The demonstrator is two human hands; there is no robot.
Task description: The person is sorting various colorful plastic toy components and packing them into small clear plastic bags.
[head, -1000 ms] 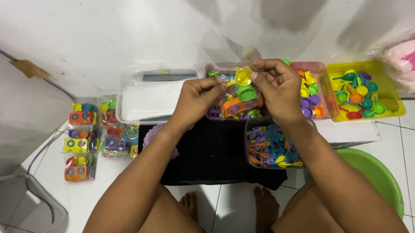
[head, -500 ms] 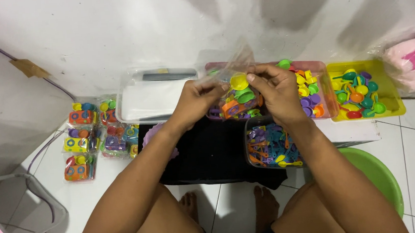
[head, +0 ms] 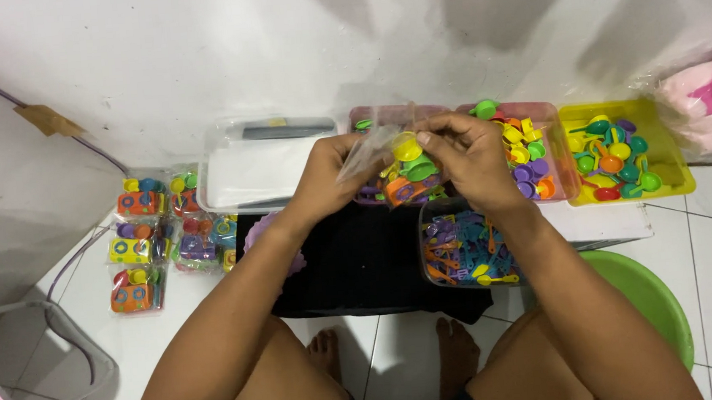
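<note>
My left hand and my right hand are raised together over the bins and both grip a small clear plastic bag. Small coloured toy pieces sit in the bag: a yellow cup, a green piece and an orange one. My right fingers pinch at the bag's top by the yellow cup. Below my hands a black cloth lies on the white tiled floor, and a clear tub of coloured toy utensils stands on it under my right forearm.
A clear lidded box stands at the wall. A pink bin of small cups and a yellow tray of spoons are to the right. Filled toy packets lie left. A green basin is lower right.
My hands have stayed over the bins, working the clear bag. The bag has shifted slightly left and down while my fingers move at its opening.
</note>
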